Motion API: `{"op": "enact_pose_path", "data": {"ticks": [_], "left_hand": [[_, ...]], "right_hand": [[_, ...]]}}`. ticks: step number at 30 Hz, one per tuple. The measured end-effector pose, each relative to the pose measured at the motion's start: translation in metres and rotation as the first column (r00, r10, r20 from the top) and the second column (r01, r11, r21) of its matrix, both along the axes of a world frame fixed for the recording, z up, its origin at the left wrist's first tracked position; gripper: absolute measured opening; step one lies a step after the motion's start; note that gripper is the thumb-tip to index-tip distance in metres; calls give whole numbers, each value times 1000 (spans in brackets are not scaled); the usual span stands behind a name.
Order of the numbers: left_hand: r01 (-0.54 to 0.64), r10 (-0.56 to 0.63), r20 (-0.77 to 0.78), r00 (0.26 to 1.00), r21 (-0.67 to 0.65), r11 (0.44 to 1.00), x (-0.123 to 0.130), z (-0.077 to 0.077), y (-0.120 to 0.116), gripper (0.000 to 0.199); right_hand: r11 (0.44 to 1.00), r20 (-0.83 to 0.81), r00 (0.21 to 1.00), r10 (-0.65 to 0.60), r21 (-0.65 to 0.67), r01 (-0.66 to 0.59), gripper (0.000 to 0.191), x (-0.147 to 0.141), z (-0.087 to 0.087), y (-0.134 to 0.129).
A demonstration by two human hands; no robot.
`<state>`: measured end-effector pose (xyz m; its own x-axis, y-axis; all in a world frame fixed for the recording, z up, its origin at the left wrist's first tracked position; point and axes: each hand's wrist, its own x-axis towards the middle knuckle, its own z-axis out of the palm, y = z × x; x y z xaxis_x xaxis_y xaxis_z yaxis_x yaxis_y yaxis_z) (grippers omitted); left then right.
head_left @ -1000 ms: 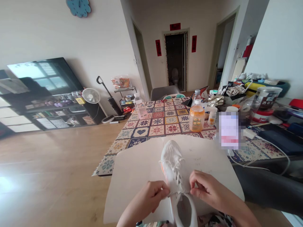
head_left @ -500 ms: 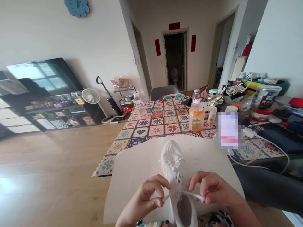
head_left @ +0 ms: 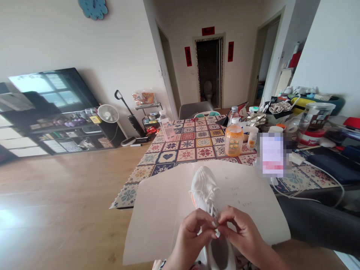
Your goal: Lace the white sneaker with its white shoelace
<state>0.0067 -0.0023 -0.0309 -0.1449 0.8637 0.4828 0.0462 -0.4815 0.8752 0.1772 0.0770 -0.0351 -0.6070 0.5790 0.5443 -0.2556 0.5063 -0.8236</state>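
A white lace-up sneaker (head_left: 204, 182) rests on a large white sheet of paper (head_left: 160, 210), its toe pointing away from me and its opening towards me. Over the top of its lacing, my left hand (head_left: 194, 229) and my right hand (head_left: 236, 229) meet with fingertips nearly touching. Both are closed in a pinch on the white shoelace (head_left: 217, 233), of which a short end shows between the fingers. My fingers hide the knot area and much of the lacing.
Beyond the paper, a patterned tablecloth (head_left: 185, 154) carries an orange drink bottle (head_left: 234, 141), a pinkish clear bottle (head_left: 167, 129) and a white tube (head_left: 252, 138). A blurred-out phone screen (head_left: 271, 155) with a white cable (head_left: 298, 197) stands right. Jars and clutter fill the right side.
Both hands have come together over the sneaker's lacing; earlier they were apart, each pulling a lace end outward to its own side. The sneaker stays in place.
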Motion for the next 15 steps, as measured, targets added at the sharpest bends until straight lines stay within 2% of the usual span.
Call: {"op": "enact_pose_path", "data": {"ticks": [2, 6, 9, 12, 15], "left_hand": [[-54, 54, -31, 998, 22, 998, 0, -2, 2, 25], [-105, 117, -150, 982, 87, 991, 1, -1, 3, 23], [-127, 138, -160, 978, 78, 989, 3, 5, 0, 20], [-123, 139, -234, 962, 80, 989, 6, 12, -3, 18], [-103, 128, -320, 939, 93, 990, 8, 16, -5, 18]], "right_hand": [[996, 2, 1000, -11, 92, 11, 8, 1, 2, -1], [980, 31, 1000, 5, 201, -11, 11, 4, 9, -1], [976, 60, 998, -4, 218, -9, 14, 7, 14, -2], [975, 67, 997, -32, 223, 17, 6, 8, 13, -5], [984, 37, 995, -89, 155, 82, 10, 6, 6, -6]]}}
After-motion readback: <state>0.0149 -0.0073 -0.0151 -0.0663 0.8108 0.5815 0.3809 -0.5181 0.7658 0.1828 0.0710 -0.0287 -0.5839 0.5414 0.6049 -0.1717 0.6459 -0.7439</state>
